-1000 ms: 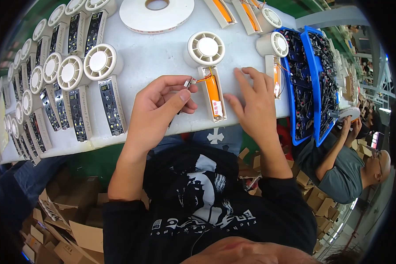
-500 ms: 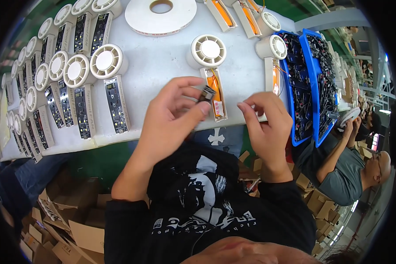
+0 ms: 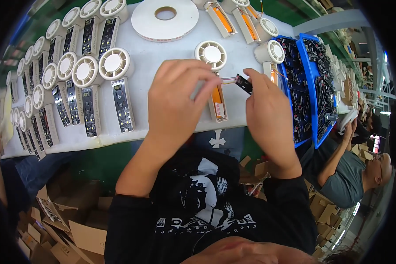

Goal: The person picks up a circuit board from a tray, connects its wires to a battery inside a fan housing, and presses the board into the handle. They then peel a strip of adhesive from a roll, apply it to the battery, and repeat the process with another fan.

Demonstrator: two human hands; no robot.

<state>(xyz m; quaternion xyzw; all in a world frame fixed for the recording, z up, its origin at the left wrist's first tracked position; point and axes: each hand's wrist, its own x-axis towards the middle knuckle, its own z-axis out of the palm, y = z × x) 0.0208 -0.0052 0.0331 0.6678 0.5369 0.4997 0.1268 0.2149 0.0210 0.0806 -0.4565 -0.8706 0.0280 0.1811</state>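
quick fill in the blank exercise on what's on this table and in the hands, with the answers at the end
1. The dark circuit board is held in the person's ____ hand.
2. Thin wires run from that board toward the person's ____ hand.
3. The strip in the handle of the fan between the hands is coloured ____.
4. The number of blue trays on the right is ____.

Missing words: right; left; orange; two

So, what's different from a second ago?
Both hands have moved forward, away from the body. The black circuit board has passed from the left hand to the right hand; thin wires now stretch between them. The white fan and tape roll stay put.
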